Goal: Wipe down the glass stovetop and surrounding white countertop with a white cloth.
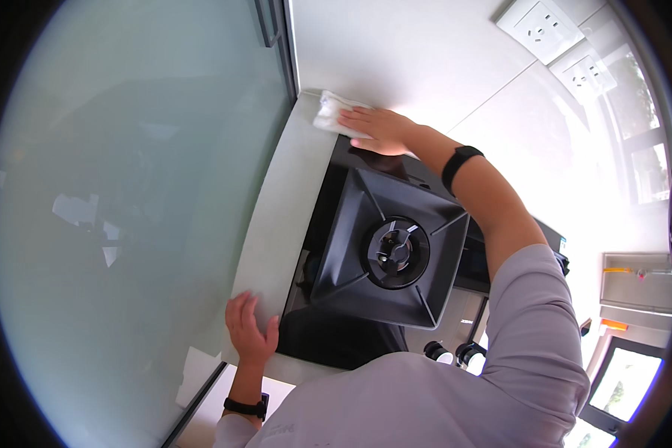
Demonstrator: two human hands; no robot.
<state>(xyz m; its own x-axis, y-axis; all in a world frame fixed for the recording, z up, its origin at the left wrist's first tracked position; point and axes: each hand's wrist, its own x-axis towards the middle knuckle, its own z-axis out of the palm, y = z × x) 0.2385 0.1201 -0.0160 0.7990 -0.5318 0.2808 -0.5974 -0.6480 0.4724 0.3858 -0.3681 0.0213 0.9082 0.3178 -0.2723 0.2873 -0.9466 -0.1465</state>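
Observation:
My right hand (382, 129) presses a folded white cloth (330, 113) onto the counter strip behind the gas hob, close to the wall corner. Its arm, with a black wristband, reaches over the right side of the hob. With fingers spread, my left hand (251, 326) rests on the pale countertop (269, 224) left of the hob and holds nothing. Between my arms lies the black glass gas hob (341, 336). A square dark pan support (341, 241) surrounds its round burner (397, 253).
A frosted glass panel (145, 196) with a dark handle (269, 25) borders the counter on the left. White wall tiles (397, 50) rise behind the hob and carry two sockets (540, 31). Two control knobs (438, 353) sit at the hob's front, near my body.

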